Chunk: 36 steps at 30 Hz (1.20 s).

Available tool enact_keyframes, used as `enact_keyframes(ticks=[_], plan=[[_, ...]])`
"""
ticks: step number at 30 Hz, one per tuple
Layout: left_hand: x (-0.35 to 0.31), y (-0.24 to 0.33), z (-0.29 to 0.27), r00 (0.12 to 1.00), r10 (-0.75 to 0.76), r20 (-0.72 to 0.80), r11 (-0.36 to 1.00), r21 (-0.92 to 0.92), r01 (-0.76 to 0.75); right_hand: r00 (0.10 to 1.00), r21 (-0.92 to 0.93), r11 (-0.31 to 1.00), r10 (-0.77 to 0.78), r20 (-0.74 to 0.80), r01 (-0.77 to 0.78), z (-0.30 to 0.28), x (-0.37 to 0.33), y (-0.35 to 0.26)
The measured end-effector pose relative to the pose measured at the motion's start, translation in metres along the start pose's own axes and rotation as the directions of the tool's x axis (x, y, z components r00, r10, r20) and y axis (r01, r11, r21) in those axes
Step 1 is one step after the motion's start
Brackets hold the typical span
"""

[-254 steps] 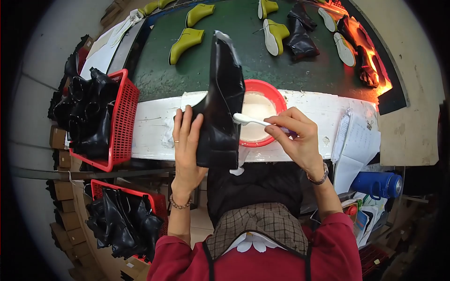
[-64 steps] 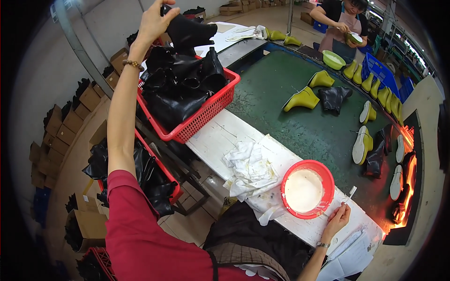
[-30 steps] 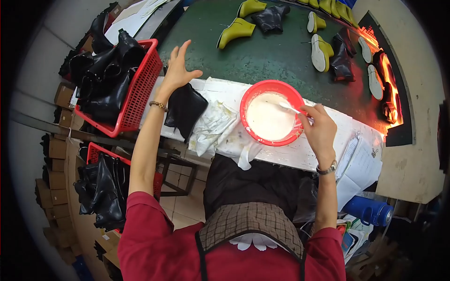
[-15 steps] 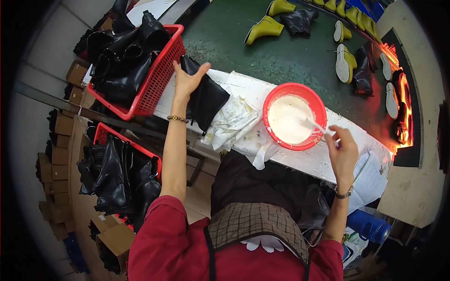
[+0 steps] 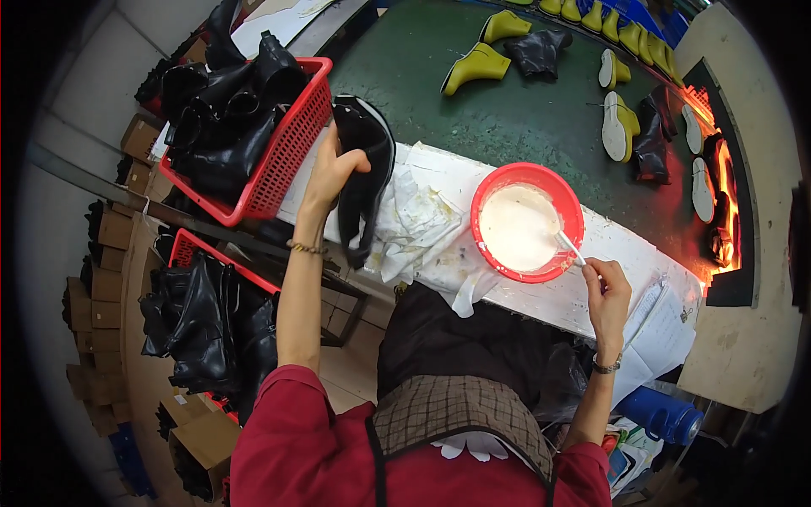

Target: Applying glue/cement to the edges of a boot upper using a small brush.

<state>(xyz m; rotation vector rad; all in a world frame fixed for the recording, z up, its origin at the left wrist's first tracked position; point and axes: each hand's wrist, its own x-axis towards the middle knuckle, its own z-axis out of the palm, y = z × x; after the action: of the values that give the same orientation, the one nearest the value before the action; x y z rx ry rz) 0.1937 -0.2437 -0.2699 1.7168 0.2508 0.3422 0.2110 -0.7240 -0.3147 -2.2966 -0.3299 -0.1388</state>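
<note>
My left hand (image 5: pixel 331 173) grips a black boot (image 5: pixel 363 182) above the left end of the white ledge, its underside partly turned into view. With closed fingers my right hand (image 5: pixel 608 296) holds a white-handled brush (image 5: pixel 572 249). The brush head rests against the inner right side of a red bowl (image 5: pixel 577 211), by the creamy white paste (image 5: pixel 519 226) inside. Between boot and bowl lies a crumpled, stained white cloth (image 5: pixel 418 224) on the ledge.
Red baskets of black boots (image 5: pixel 283 148) stand at the left. Yellow lasts (image 5: pixel 476 68) and a dark boot upper (image 5: pixel 538 52) lie on the green conveyor belt (image 5: pixel 422 110). A glowing heater opening (image 5: pixel 731 203) is at the right. Papers (image 5: pixel 663 334) and a blue bottle (image 5: pixel 663 414) sit near my right arm.
The boot has been turned in my left hand, so its light-edged sole side now shows. My right hand has shifted slightly down, and the brush now leans on the bowl's edge.
</note>
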Motion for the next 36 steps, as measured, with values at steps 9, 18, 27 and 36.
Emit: enact_keyframes(ticks=[9, 18, 27, 36], plan=[[-0.101, 0.044, 0.113, 0.405, -0.225, 0.886, 0.533, -0.236, 0.813, 0.971, 0.444, 0.876, 0.097, 0.219, -0.188, 0.006, 0.012, -0.028], [-0.127, 0.047, 0.162, 0.291, -0.225, 0.930, 0.699, -0.054, 0.713, 0.853, 0.562, 0.726, 0.065, 0.518, -0.396, 0.001, 0.009, -0.045], [-0.114, 0.044, 0.155, 0.584, -0.369, 0.723, 0.892, 0.098, 0.442, 0.999, 0.285, 0.958, -0.023, -0.045, 0.035, 0.001, 0.009, -0.027], [-0.081, 0.070, 0.131, 0.507, -0.489, 0.710, 0.872, 0.383, 0.305, 0.928, 0.392, 0.865, -0.365, 0.069, 0.311, -0.021, 0.029, -0.047]])
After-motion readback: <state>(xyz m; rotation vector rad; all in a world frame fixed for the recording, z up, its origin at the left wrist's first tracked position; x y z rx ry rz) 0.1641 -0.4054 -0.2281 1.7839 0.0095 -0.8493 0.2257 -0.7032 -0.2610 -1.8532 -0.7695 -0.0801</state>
